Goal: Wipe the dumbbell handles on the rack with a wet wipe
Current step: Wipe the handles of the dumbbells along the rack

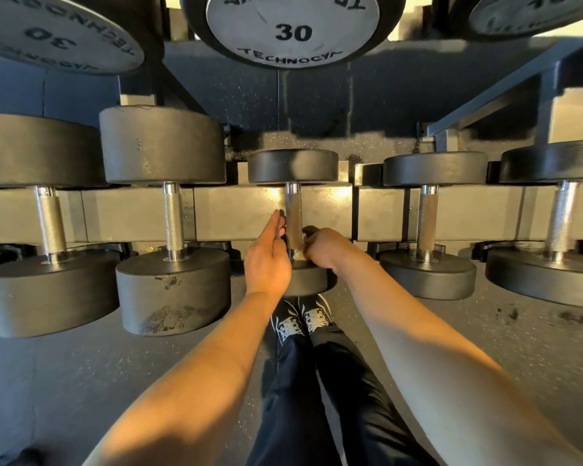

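— Centre dumbbell [293, 166] sits across the rack [243, 213], black rubber heads, knurled steel handle [293, 218] between them.

— And the wet wipe [299, 253]?

— A small white wad, pressed against the handle's near end, just above the front head.

— Neighbouring dumbbells [172, 213]?

— Parallel, same rail.

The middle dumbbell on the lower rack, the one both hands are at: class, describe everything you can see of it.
The middle dumbbell is the smallest in its row. It has two round matte black heads and a knurled metal handle, shiny at the far collar. It rests across the rack. The right hand grips the handle's near end with a whitish wet wipe. The left hand lies flat beside the handle with straight fingers; contact cannot be told.
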Action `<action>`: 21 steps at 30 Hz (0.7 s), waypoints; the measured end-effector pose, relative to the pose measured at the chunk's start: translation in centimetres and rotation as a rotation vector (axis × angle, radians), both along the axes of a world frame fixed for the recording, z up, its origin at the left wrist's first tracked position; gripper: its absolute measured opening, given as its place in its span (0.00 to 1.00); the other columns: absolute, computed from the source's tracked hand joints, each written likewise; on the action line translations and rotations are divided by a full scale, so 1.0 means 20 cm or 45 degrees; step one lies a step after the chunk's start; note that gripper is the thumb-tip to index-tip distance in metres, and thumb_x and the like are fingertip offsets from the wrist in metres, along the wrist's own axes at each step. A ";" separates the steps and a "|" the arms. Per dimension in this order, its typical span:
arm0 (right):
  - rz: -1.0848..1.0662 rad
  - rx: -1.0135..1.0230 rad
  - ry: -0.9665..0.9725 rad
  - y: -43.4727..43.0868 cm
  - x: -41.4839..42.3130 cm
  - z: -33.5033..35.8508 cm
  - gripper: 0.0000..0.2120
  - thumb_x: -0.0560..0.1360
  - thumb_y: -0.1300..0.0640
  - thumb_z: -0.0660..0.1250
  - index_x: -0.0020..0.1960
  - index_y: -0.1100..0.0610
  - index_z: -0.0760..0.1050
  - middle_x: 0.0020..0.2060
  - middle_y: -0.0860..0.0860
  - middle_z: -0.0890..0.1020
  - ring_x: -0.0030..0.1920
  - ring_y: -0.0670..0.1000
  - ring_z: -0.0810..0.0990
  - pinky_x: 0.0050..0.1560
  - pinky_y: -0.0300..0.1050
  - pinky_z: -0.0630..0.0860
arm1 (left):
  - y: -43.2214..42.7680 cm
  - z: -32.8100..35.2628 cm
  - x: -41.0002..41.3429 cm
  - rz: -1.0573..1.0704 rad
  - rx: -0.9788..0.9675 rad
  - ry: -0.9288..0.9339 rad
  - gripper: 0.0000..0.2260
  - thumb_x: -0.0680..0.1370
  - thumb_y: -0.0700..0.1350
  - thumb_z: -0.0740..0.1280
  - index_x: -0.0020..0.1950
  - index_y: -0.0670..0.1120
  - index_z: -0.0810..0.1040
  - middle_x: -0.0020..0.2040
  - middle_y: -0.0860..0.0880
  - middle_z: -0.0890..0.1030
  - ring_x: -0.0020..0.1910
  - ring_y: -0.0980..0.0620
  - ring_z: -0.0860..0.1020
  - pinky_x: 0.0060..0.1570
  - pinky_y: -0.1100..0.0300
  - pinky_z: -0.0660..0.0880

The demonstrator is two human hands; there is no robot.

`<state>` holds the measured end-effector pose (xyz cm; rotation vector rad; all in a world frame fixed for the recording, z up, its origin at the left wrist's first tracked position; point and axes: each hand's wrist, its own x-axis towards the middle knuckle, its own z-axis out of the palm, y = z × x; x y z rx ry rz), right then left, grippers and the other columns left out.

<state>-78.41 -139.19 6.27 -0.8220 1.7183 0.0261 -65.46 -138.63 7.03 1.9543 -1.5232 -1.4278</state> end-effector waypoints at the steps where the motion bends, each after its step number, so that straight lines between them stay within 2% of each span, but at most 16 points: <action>1: -0.038 -0.007 0.011 0.01 0.01 0.00 0.08 0.81 0.58 0.63 0.57 0.58 0.78 0.50 0.55 0.82 0.53 0.55 0.80 0.56 0.49 0.77 | 0.00 0.00 0.00 -0.009 -0.015 -0.016 0.23 0.85 0.39 0.53 0.79 0.53 0.65 0.66 0.58 0.76 0.62 0.62 0.71 0.63 0.70 0.64; 2: -0.072 -0.013 0.033 0.00 0.02 -0.01 0.08 0.81 0.58 0.63 0.57 0.58 0.79 0.51 0.55 0.82 0.53 0.56 0.81 0.59 0.51 0.78 | 0.00 0.00 0.00 -0.018 -0.023 -0.024 0.23 0.84 0.39 0.53 0.79 0.53 0.65 0.64 0.59 0.75 0.61 0.61 0.72 0.61 0.69 0.66; 4: -0.106 -0.008 0.063 -0.01 0.04 -0.02 0.09 0.80 0.58 0.65 0.57 0.59 0.79 0.53 0.57 0.83 0.55 0.57 0.81 0.61 0.55 0.77 | 0.00 -0.02 0.00 -0.030 -0.014 -0.014 0.24 0.84 0.39 0.53 0.79 0.55 0.65 0.68 0.57 0.76 0.65 0.57 0.74 0.65 0.61 0.70; 6: -0.059 -0.003 0.037 -0.03 0.05 -0.01 0.09 0.80 0.59 0.67 0.58 0.60 0.79 0.53 0.58 0.82 0.56 0.57 0.81 0.60 0.51 0.77 | 0.00 -0.04 0.01 -0.041 -0.008 -0.010 0.24 0.84 0.40 0.53 0.79 0.56 0.65 0.70 0.53 0.77 0.68 0.54 0.74 0.68 0.55 0.71; 8: 0.000 -0.003 -0.005 -0.04 0.05 -0.01 0.13 0.79 0.57 0.69 0.62 0.60 0.78 0.54 0.57 0.82 0.57 0.56 0.80 0.60 0.49 0.75 | 0.00 -0.05 0.02 -0.051 -0.019 -0.011 0.24 0.84 0.39 0.53 0.79 0.54 0.65 0.71 0.52 0.76 0.68 0.53 0.75 0.68 0.53 0.72; 11: 0.020 0.013 -0.011 -0.03 0.04 -0.03 0.18 0.76 0.51 0.73 0.62 0.59 0.78 0.52 0.56 0.82 0.56 0.56 0.79 0.60 0.50 0.75 | 0.00 -0.04 0.03 0.038 0.015 0.077 0.22 0.85 0.40 0.54 0.79 0.53 0.66 0.71 0.52 0.76 0.69 0.55 0.74 0.68 0.58 0.71; 13: -0.027 -0.004 -0.020 -0.02 0.04 -0.04 0.14 0.76 0.50 0.73 0.56 0.58 0.79 0.47 0.53 0.82 0.53 0.54 0.80 0.54 0.48 0.75 | 0.01 -0.04 0.03 0.090 0.044 0.091 0.22 0.85 0.40 0.55 0.78 0.53 0.66 0.72 0.52 0.76 0.70 0.54 0.72 0.65 0.64 0.67; 15: -0.064 -0.057 0.015 0.01 0.04 -0.03 0.08 0.77 0.52 0.71 0.49 0.57 0.78 0.41 0.50 0.80 0.49 0.53 0.80 0.50 0.47 0.74 | 0.01 -0.04 0.03 0.058 0.036 0.014 0.21 0.85 0.41 0.55 0.78 0.52 0.68 0.71 0.52 0.76 0.70 0.53 0.73 0.62 0.65 0.65; 19: -0.138 -0.160 0.232 0.06 0.06 -0.03 0.08 0.79 0.55 0.65 0.45 0.57 0.80 0.37 0.50 0.79 0.49 0.56 0.81 0.61 0.56 0.74 | 0.00 -0.03 0.01 -0.019 0.003 -0.051 0.20 0.84 0.41 0.55 0.76 0.51 0.71 0.70 0.52 0.77 0.69 0.52 0.74 0.62 0.64 0.67; 21: -0.319 -0.255 0.297 0.02 0.06 0.00 0.11 0.80 0.53 0.63 0.48 0.57 0.81 0.39 0.50 0.80 0.50 0.56 0.80 0.62 0.56 0.71 | 0.00 -0.03 0.00 -0.035 -0.016 -0.062 0.20 0.84 0.41 0.55 0.76 0.54 0.70 0.70 0.54 0.78 0.67 0.52 0.75 0.64 0.59 0.70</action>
